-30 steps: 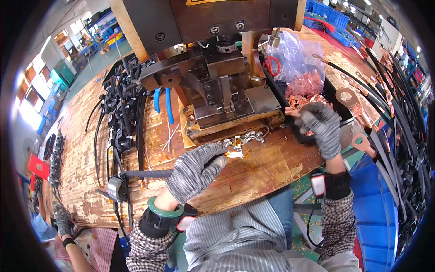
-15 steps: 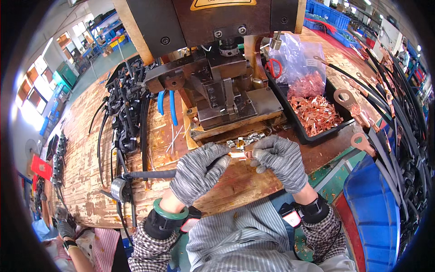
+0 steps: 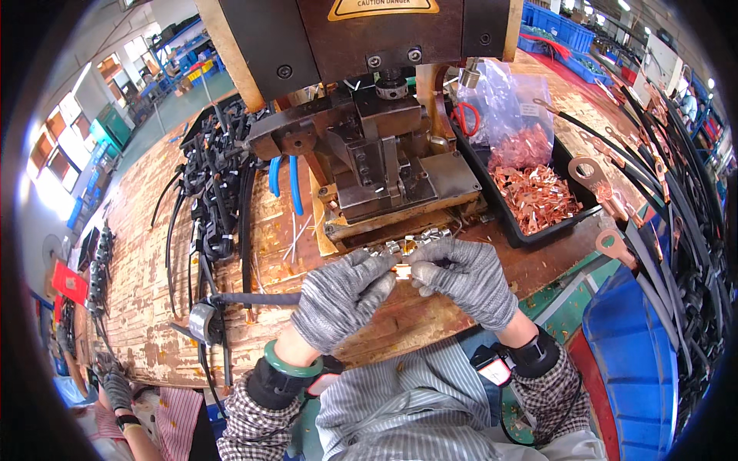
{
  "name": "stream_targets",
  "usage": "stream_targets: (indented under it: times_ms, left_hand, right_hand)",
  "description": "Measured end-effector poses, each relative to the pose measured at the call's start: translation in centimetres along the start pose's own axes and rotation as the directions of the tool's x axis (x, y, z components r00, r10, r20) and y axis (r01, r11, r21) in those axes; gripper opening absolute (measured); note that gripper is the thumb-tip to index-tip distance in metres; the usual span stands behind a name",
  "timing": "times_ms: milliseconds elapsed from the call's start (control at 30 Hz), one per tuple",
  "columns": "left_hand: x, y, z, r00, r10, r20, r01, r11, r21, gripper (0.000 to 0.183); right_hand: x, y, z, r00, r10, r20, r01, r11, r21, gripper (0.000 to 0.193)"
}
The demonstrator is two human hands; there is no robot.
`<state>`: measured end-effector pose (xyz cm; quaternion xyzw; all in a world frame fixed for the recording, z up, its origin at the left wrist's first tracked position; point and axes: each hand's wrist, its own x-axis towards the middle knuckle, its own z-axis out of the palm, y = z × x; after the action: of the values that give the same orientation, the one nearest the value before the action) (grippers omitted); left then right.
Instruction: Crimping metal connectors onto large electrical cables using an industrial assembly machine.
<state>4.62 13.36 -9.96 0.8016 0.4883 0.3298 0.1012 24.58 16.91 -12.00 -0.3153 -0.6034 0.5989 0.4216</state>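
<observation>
Both gloved hands meet near the front of the bench, just below a metal press [image 3: 365, 203]. My left hand [image 3: 338, 298] is closed round a black cable [image 3: 257, 298] that runs out to the left. Between the fingertips shows a short bright copper piece [image 3: 403, 271], apparently at the cable's end. My right hand [image 3: 470, 283] pinches at that copper piece from the right, and its fingers cover most of it. Several small silver metal clips [image 3: 400, 247] lie just beyond the fingertips, at the foot of the press.
Right of the press stands a black tray [image 3: 530, 240] with loose copper pieces [image 3: 534, 196] and a plastic bag [image 3: 523, 115]. Red-handled scissors [image 3: 466, 119] lie near it. Black cables [image 3: 211, 192] are heaped at left; lugged cables [image 3: 653, 284] hang at right. A co-worker's hand [image 3: 115, 388] is at lower left.
My hands have come closer together, and less of the copper piece shows between them. My right hand has shifted left toward my left hand. The view has tilted slightly.
</observation>
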Motion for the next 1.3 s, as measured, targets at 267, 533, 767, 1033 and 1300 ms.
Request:
stream_targets:
  times_ms: [267,533,767,1033,1300]
  left_hand:
    - [-0.7,-3.5,-4.7,0.899,-0.326,0.291,0.383,0.909,-0.166,0.031]
    - [3.8,-4.3,-4.5,0.937,-0.304,0.170,0.314,0.949,-0.033,0.026]
    - [4.9,-4.5,-5.2,0.886,-0.397,0.239,0.421,0.905,-0.057,0.027]
    - [5.7,-4.0,-5.5,0.867,-0.430,0.252,0.450,0.893,-0.021,0.026]
    - [5.9,-4.3,-5.9,0.876,-0.432,0.214,0.443,0.897,-0.004,0.024]
  right_hand:
    - [3.1,0.3,-0.7,0.998,0.050,-0.039,-0.043,0.988,0.149,0.014]
    - [7.6,-0.8,-3.0,0.990,0.055,-0.127,-0.026,0.975,0.220,0.020]
    - [9.4,-0.5,-4.4,0.991,0.122,-0.050,-0.106,0.962,0.253,0.021]
    - [10.6,-0.2,-4.8,0.983,0.184,-0.012,-0.177,0.963,0.203,0.016]
    - [11.8,0.1,-4.6,0.989,0.145,0.018,-0.144,0.952,0.269,0.018]
